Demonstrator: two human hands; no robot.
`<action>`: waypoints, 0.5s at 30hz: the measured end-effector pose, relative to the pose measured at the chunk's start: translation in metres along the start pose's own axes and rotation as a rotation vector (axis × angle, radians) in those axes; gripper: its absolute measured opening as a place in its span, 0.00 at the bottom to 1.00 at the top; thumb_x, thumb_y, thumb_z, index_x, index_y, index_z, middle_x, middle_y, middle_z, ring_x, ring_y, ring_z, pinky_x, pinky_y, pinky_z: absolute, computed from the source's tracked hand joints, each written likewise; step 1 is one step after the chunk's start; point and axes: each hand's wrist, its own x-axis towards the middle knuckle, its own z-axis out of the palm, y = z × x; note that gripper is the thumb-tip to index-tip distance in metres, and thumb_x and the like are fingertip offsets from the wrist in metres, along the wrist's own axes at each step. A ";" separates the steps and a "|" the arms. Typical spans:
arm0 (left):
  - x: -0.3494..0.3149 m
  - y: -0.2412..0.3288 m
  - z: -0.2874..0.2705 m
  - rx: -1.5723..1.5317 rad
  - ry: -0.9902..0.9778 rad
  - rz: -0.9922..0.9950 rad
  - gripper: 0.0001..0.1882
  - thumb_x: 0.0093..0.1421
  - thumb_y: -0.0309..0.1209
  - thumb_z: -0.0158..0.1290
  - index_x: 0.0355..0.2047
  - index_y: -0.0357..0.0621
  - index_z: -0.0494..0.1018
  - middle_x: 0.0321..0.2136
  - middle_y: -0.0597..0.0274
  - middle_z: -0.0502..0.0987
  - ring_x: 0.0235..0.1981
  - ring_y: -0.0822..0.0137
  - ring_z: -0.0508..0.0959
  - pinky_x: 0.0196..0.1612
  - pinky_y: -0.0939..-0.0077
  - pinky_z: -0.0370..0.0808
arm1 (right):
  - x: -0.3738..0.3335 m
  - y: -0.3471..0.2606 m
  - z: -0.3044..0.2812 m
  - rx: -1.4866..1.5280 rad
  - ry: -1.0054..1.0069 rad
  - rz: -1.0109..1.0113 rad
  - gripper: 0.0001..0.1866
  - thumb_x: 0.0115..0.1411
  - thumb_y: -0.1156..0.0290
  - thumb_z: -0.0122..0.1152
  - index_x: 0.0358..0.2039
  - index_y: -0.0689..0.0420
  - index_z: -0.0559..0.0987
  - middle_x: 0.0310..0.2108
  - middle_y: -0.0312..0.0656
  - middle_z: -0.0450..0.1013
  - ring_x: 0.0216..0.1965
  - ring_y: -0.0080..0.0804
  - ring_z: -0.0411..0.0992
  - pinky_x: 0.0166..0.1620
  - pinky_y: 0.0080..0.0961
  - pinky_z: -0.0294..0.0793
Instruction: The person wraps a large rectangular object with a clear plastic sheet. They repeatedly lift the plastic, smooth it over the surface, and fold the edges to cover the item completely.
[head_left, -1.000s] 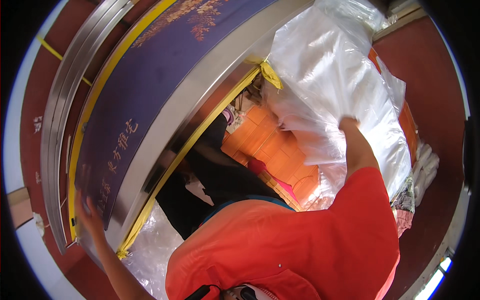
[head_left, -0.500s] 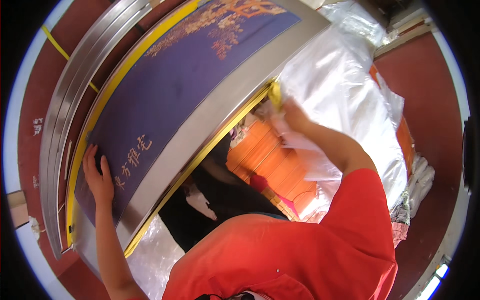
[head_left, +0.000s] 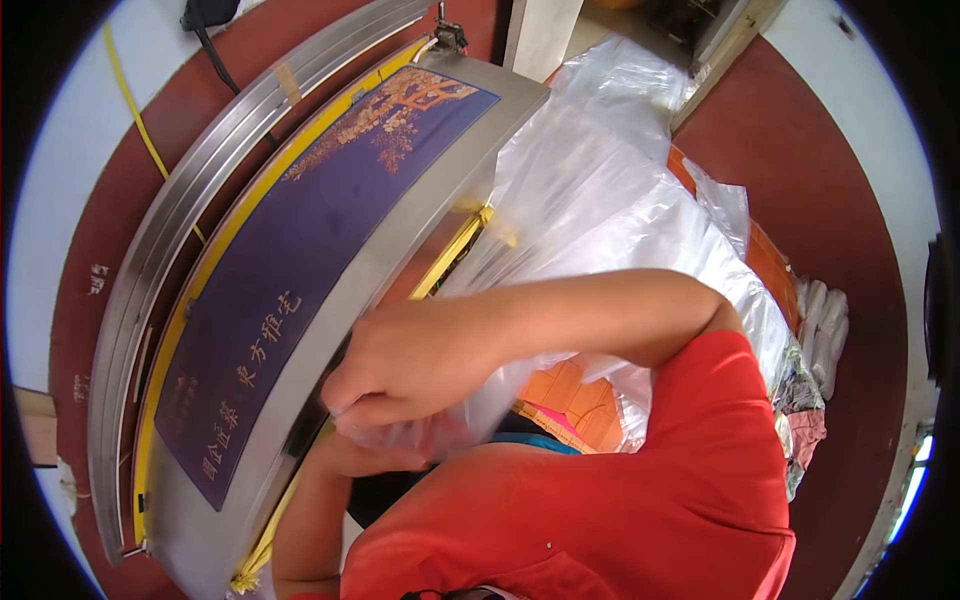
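Observation:
My right hand (head_left: 385, 370) is closed at the near edge of a grey metal board (head_left: 400, 220), its fingers curled on thin clear plastic film (head_left: 450, 425) that bunches below them. My left hand (head_left: 362, 455) is tucked just under the right one; its fingers are hidden. On the board lies a dark purple mat (head_left: 290, 230) with gold and orange blossoms at its far end and gold characters at its near end. Yellow cloth strapping (head_left: 455, 250) runs along the board's near edge, partly covered by my right hand.
A big clear plastic sheet (head_left: 620, 220) spreads over orange boards (head_left: 580, 400) on the right. Curved-looking silver metal rails (head_left: 160, 230) run along the left. A yellow cord (head_left: 135, 105) and a black cable (head_left: 212, 55) cross the reddish floor (head_left: 820, 200). White bundles (head_left: 822, 325) lie at right.
My right hand has come from the yellow strapping at the far right to the board's near edge. My left hand has left the mat and moved beneath it. The view has shifted.

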 end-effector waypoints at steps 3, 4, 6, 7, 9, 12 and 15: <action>-0.034 -0.019 0.006 0.480 0.020 -0.234 0.18 0.38 0.40 0.58 0.23 0.39 0.70 0.21 0.60 0.71 0.27 0.64 0.70 0.32 0.71 0.64 | -0.019 0.012 -0.022 -0.188 -0.283 0.167 0.15 0.41 0.56 0.56 0.20 0.55 0.72 0.20 0.42 0.69 0.24 0.43 0.67 0.26 0.34 0.63; -0.054 -0.025 -0.003 0.768 -0.045 -0.284 0.16 0.39 0.40 0.57 0.20 0.39 0.70 0.20 0.58 0.70 0.26 0.61 0.70 0.31 0.70 0.63 | -0.037 0.026 -0.023 -0.318 -0.319 0.244 0.17 0.38 0.53 0.57 0.24 0.52 0.73 0.19 0.41 0.68 0.25 0.42 0.67 0.27 0.33 0.63; -0.106 -0.031 -0.023 1.204 -0.137 -0.455 0.17 0.41 0.44 0.54 0.14 0.41 0.69 0.16 0.57 0.69 0.22 0.57 0.68 0.32 0.68 0.63 | -0.092 0.078 -0.021 -0.704 -0.662 0.546 0.22 0.33 0.51 0.60 0.29 0.50 0.74 0.21 0.39 0.68 0.28 0.38 0.67 0.32 0.31 0.64; -0.132 -0.036 -0.027 1.349 -0.166 -0.568 0.20 0.41 0.47 0.53 0.11 0.42 0.68 0.13 0.56 0.68 0.20 0.55 0.67 0.35 0.67 0.64 | -0.153 0.130 -0.027 -0.888 -0.616 0.493 0.19 0.31 0.54 0.61 0.25 0.48 0.75 0.27 0.40 0.70 0.35 0.39 0.66 0.43 0.34 0.60; -0.182 -0.040 -0.022 1.261 -0.120 -0.614 0.20 0.39 0.49 0.53 0.12 0.42 0.69 0.12 0.58 0.68 0.23 0.56 0.68 0.44 0.61 0.58 | -0.232 0.178 -0.073 -1.297 -0.595 0.854 0.11 0.36 0.64 0.55 0.22 0.54 0.76 0.32 0.41 0.69 0.41 0.37 0.63 0.48 0.35 0.54; -0.241 -0.049 0.006 1.183 0.040 -0.702 0.19 0.39 0.47 0.54 0.14 0.43 0.71 0.20 0.64 0.71 0.35 0.61 0.68 0.50 0.49 0.46 | -0.279 0.192 -0.172 -1.644 -0.483 1.408 0.12 0.45 0.69 0.43 0.28 0.54 0.76 0.36 0.41 0.68 0.41 0.35 0.64 0.47 0.43 0.55; -0.279 -0.030 0.017 0.974 0.247 -0.557 0.14 0.38 0.42 0.57 0.16 0.44 0.70 0.25 0.66 0.71 0.37 0.62 0.68 0.49 0.46 0.44 | -0.205 0.161 -0.230 -1.312 0.359 1.599 0.14 0.50 0.68 0.41 0.35 0.53 0.73 0.36 0.42 0.69 0.38 0.35 0.68 0.39 0.32 0.66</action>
